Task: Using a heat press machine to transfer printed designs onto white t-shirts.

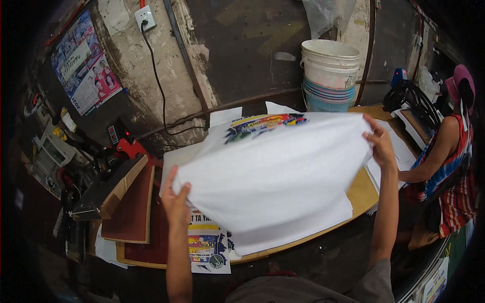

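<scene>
A white fabric piece (273, 177), with a colourful printed design toward its far edge, is stretched between both hands over the table. My left hand (177, 197) pinches its left end, and my right hand (379, 139) grips the far right corner. Beneath and behind the fabric lie white sheets (293, 240). A printed sheet (208, 245) sticks out over the table's front edge beside my left wrist.
Left are a red heat press (131, 151) and padded boards (126, 202). Stacked buckets (329, 76) stand at the back of the yellowish tabletop (359, 192). At right, a person (444, 146) in a tie-dye top works beside more sheets. A socket with cable (145, 19) hangs on the wall.
</scene>
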`<state>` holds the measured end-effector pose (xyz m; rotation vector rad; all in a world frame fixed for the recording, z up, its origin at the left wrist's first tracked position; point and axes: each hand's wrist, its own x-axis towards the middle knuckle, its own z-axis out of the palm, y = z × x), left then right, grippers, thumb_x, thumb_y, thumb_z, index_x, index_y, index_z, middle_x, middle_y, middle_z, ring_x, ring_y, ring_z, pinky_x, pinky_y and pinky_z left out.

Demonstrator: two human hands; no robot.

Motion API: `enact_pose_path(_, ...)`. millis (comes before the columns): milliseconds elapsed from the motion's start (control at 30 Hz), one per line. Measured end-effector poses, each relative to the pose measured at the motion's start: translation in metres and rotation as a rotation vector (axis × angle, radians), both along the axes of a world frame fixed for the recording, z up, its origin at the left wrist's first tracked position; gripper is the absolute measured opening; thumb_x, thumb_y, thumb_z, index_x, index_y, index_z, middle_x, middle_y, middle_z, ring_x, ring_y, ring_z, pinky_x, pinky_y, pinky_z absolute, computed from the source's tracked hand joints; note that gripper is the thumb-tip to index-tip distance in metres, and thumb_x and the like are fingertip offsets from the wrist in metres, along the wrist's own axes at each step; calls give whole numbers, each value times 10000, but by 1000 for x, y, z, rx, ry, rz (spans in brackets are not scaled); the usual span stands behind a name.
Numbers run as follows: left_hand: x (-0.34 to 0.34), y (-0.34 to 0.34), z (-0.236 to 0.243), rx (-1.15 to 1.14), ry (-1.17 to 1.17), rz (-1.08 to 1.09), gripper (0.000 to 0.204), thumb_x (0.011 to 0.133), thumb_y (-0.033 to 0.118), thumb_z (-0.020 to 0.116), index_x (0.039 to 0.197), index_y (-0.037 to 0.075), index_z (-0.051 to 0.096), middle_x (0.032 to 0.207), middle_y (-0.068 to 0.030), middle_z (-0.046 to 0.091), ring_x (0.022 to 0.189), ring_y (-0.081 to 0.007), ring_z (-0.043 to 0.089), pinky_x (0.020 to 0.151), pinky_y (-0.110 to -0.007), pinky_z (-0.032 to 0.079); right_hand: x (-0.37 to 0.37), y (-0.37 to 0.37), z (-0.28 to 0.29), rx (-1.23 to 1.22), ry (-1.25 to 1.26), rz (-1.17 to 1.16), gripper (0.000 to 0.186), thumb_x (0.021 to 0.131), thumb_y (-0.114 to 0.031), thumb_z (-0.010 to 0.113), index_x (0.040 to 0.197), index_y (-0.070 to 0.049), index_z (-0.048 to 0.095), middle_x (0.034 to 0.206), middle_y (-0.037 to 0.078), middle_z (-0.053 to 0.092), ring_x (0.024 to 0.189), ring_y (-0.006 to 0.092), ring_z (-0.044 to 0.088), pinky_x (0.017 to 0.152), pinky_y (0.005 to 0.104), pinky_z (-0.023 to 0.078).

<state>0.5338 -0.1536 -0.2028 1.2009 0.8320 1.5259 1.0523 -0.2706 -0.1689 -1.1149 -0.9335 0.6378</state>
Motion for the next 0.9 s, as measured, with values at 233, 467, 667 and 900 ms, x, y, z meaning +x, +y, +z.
enact_pose_path(233,15,17,-145,-151,254,-9,612,780,-120,599,1364,8,468,1384,-163,465,1233,-234,482,1040,-292,377,11,9,-132,-356,-75,-43,667,696,108,677,1333,55,486,1298,178,541,1070,203,582,917,283,464)
enact_pose_path(467,17,1,-248,-206,639,-85,617,767,-38,682,1351,52,501,1367,-162,491,1221,-235,487,1056,-303,359,30,5,-247,-515,-18,-46,706,676,136,675,1346,44,473,1291,166,548,1089,215,572,929,288,456)
enact_pose_path(667,-9,-27,-268,-429,757,-633,323,782,0,711,1098,45,668,1037,-53,659,913,-117,581,814,-227,461,27,-39,-302,-829,-65,95,285,673,115,704,920,-26,690,759,-34,574,651,58,485,564,211,380)
enact_pose_path(900,-20,-43,-241,-394,572,-325,301,752,-13,724,1039,20,641,876,2,540,667,-58,463,569,-207,378,44,-59,-282,-639,-244,-19,299,684,8,717,981,14,688,949,78,662,786,138,617,684,258,493)
